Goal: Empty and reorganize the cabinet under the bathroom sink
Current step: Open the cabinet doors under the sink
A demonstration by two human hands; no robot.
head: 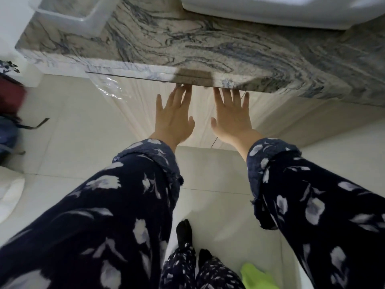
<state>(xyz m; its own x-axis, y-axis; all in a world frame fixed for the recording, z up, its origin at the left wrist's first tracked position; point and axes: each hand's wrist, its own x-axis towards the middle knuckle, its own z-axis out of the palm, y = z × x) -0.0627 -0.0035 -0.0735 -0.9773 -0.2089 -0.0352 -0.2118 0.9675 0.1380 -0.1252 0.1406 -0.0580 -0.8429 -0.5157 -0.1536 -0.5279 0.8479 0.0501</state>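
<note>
I look down on a marble countertop (187, 44) with a white sink basin (270, 13) at the top right. Below it are the pale cabinet doors (277, 122), closed, partly covered in clear film at the left. My left hand (173, 115) and my right hand (233, 115) are stretched out side by side in front of the doors, fingers spread, fingertips reaching just under the counter's front edge. Neither hand holds anything. Both arms wear dark blue floral sleeves. The cabinet's inside is hidden.
A clear plastic bin (68, 11) sits on the counter's left end. Dark red and blue bags (10, 113) lie on the tiled floor at the left. My feet in black socks (185, 236) stand below, next to a bright green cloth (256, 276).
</note>
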